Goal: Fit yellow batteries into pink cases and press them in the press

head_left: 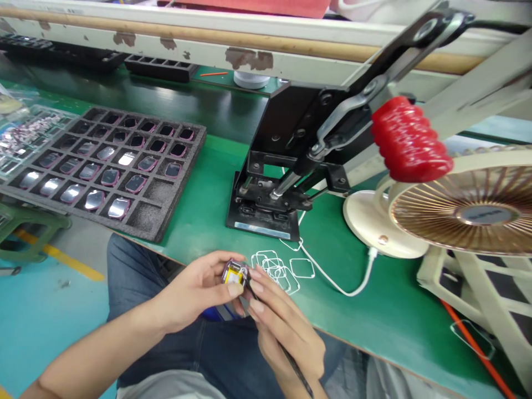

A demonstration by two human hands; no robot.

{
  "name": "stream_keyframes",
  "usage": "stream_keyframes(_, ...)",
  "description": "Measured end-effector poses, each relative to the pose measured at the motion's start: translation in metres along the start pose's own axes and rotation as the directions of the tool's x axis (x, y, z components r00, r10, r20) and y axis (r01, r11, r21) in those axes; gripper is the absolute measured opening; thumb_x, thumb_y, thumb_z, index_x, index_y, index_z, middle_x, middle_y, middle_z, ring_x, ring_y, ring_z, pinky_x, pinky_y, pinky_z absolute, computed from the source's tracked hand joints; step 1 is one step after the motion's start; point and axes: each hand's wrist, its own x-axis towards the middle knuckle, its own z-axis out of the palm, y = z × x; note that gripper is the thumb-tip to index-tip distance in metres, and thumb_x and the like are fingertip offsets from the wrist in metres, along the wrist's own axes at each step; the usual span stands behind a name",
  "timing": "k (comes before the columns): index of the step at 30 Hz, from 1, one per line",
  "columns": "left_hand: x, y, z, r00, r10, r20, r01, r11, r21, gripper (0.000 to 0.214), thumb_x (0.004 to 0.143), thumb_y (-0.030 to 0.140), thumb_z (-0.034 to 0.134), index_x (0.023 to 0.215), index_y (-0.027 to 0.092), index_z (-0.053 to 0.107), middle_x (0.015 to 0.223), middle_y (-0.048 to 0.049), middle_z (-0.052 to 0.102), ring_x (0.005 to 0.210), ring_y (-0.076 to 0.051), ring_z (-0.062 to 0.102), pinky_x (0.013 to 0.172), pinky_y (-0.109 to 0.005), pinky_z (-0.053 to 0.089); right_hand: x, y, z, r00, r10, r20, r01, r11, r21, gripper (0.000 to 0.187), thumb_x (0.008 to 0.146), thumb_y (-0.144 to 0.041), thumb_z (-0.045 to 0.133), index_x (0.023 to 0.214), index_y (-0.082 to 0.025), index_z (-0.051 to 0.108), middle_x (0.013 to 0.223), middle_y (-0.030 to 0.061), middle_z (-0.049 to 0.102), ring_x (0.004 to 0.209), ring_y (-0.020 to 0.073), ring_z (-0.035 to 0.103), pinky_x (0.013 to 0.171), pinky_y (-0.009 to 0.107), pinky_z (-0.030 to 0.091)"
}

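My left hand point(195, 291) grips a small square device point(235, 273) with a yellow part showing inside, held over the table's front edge. My right hand point(282, 324) is closed in a pinch on a thin dark tool point(297, 370) whose tip meets the device. Just beyond the hands, several thin white square gaskets point(282, 271) lie on the green table point(399, 310). A black lever press point(286, 166) with a red handle point(409, 138) stands behind them.
A black foam tray point(149, 221) with several shiny small parts sits at the left. A cream desk fan point(469, 205) with a white cable point(332, 280) stands at the right. More black trays point(160, 66) lie at the back under a worn rail.
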Motion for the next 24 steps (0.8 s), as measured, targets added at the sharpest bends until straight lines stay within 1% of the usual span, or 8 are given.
stream_keyframes(2,0.002,0.001,0.001,1.0,-0.017,-0.012,0.016,0.997,-0.073,0.036,0.096,0.027,0.084,0.128,0.015,0.073,0.121,-0.0158,0.078,0.097,-0.025,0.08,0.082,-0.035,0.066,-0.004,-0.002,-0.002,0.996,0.014,-0.089,-0.015,1.0,-0.02,0.047,0.1,-0.004,0.073,0.141,-0.027,0.074,0.131,0.0097,0.078,0.126,0.0383,0.074,0.101,0.066,0.068)
stream_keyframes(4,0.005,0.002,0.003,0.998,-0.03,-0.063,0.023,0.994,-0.108,0.029,0.099,0.027,0.08,0.124,0.013,0.074,0.123,-0.0187,0.078,0.099,-0.028,0.081,0.079,-0.034,0.066,-0.007,-0.005,-0.006,0.973,0.032,-0.229,-0.047,0.997,-0.062,0.042,0.101,-0.006,0.071,0.136,-0.028,0.076,0.129,0.0089,0.079,0.123,0.0392,0.076,0.098,0.069,0.068)
stream_keyframes(7,0.009,0.0,0.004,0.988,-0.02,-0.15,0.008,0.997,-0.08,0.029,0.097,0.024,0.083,0.122,0.013,0.075,0.124,-0.0201,0.079,0.096,-0.029,0.082,0.076,-0.034,0.066,-0.002,-0.006,-0.018,0.92,0.085,-0.383,-0.155,0.975,-0.157,0.038,0.099,-0.005,0.071,0.129,-0.027,0.079,0.129,0.0083,0.079,0.118,0.0362,0.079,0.097,0.063,0.069)
stream_keyframes(8,0.01,-0.001,0.004,0.985,-0.009,-0.173,-0.002,0.998,-0.065,0.031,0.096,0.023,0.084,0.123,0.013,0.075,0.126,-0.0205,0.079,0.096,-0.029,0.082,0.076,-0.034,0.066,0.002,-0.006,-0.024,0.917,0.124,-0.378,-0.208,0.96,-0.19,0.037,0.098,-0.004,0.072,0.127,-0.027,0.08,0.128,0.0082,0.079,0.115,0.0338,0.08,0.097,0.059,0.07)
stream_keyframes(11,0.012,-0.001,0.002,0.979,0.021,-0.201,-0.03,0.999,-0.043,0.038,0.097,0.024,0.082,0.133,0.014,0.074,0.136,-0.0219,0.076,0.102,-0.03,0.081,0.075,-0.033,0.066,0.018,0.001,-0.045,0.932,0.278,-0.231,-0.335,0.905,-0.263,0.029,0.097,-0.007,0.077,0.119,-0.026,0.082,0.122,0.0059,0.081,0.109,0.0262,0.08,0.102,0.046,0.067)
stream_keyframes(14,0.013,0.0,0.0,0.985,-0.019,-0.169,0.01,0.998,-0.058,0.039,0.102,0.03,0.077,0.137,0.012,0.074,0.141,-0.0239,0.073,0.107,-0.031,0.08,0.08,-0.035,0.067,0.033,0.007,-0.065,0.927,0.353,-0.128,-0.375,0.871,-0.318,0.018,0.101,-0.016,0.077,0.115,-0.026,0.081,0.116,0.0038,0.081,0.106,0.0223,0.079,0.101,0.039,0.064)
stream_keyframes(19,0.012,0.003,0.003,0.978,-0.124,-0.168,0.117,0.992,-0.048,0.051,0.099,0.033,0.081,0.145,0.014,0.071,0.135,-0.0225,0.077,0.114,-0.034,0.079,0.09,-0.038,0.068,0.049,0.004,-0.081,0.909,0.399,-0.123,-0.413,0.818,-0.401,0.009,0.107,-0.025,0.07,0.108,-0.024,0.079,0.106,0.0038,0.081,0.097,0.0199,0.077,0.091,0.035,0.061)
stream_keyframes(24,0.009,0.002,-0.002,0.959,-0.153,-0.239,0.164,0.986,0.025,0.066,0.086,0.034,0.092,0.147,0.022,0.071,0.141,-0.0184,0.075,0.116,-0.036,0.079,0.084,-0.033,0.071,0.058,0.0,-0.088,0.91,0.398,-0.115,-0.413,0.848,-0.331,0.019,0.111,-0.03,0.062,0.101,-0.02,0.075,0.1,0.0058,0.079,0.096,0.0197,0.073,0.091,0.035,0.057)
